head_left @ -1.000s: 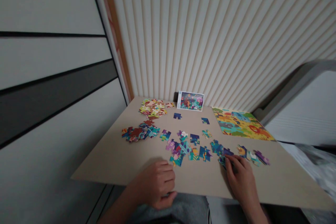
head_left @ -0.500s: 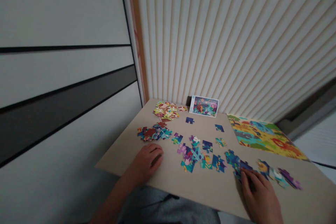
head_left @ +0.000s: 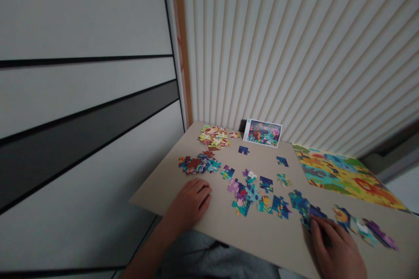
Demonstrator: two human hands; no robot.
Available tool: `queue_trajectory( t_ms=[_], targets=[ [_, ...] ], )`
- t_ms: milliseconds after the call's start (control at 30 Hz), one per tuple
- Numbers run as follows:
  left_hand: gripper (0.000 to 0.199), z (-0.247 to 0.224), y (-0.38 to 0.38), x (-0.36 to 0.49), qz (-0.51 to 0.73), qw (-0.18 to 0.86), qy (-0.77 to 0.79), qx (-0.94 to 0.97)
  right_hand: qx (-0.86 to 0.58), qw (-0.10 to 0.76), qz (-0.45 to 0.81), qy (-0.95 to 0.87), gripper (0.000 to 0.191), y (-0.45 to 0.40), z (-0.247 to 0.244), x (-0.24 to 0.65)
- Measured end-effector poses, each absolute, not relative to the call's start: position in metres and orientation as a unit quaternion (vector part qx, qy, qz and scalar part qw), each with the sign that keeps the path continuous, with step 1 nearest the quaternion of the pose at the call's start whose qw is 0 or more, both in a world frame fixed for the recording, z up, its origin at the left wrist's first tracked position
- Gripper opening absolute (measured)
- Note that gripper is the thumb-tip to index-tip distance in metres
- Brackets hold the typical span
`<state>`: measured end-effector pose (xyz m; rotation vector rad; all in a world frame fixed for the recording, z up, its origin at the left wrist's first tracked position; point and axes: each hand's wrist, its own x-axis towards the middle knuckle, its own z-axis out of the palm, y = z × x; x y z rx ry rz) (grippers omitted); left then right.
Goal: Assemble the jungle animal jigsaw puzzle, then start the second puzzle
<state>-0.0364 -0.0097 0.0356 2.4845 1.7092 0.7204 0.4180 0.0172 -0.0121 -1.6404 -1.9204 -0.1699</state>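
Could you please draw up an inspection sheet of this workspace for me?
Surface: beige table, with loose and grouped puzzle pieces across it.
Job's things: blue pieces at the right fingertips; colourful cluster left of them; picture card tilted up at the back.
Clutter: blue-and-brown pile and yellowish pile on the left; flat animal picture on the right.
Hands: left hand rests near the blue-and-brown pile, nothing seen in it; right hand has fingertips at the blue pieces, grip unclear.
Cables: nothing seen.
Surroundings: pleated cream backdrop behind; pale panels with dark strips on the left.
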Motion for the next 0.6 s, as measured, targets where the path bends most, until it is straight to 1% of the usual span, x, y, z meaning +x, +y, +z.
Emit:
queue_trajectory(
  t_ms=[200,467,600],
  targets=[
    [0.017,0.035,-0.010,-0.036,0.230,0.020,0.552,0.801,-0.623,0.303,-0.069,-0.718,0.048,0.016,-0.011,0.415],
    [0.018,0.029,-0.009,-0.040,0.243,0.007,0.540,0.806,-0.632,0.306,-0.066,-0.709,0.046,0.013,-0.006,0.409],
    [0.019,0.024,-0.007,-0.043,0.249,0.004,0.536,0.807,-0.640,0.317,-0.063,-0.698,0.049,0.011,-0.002,0.402]
  ],
)
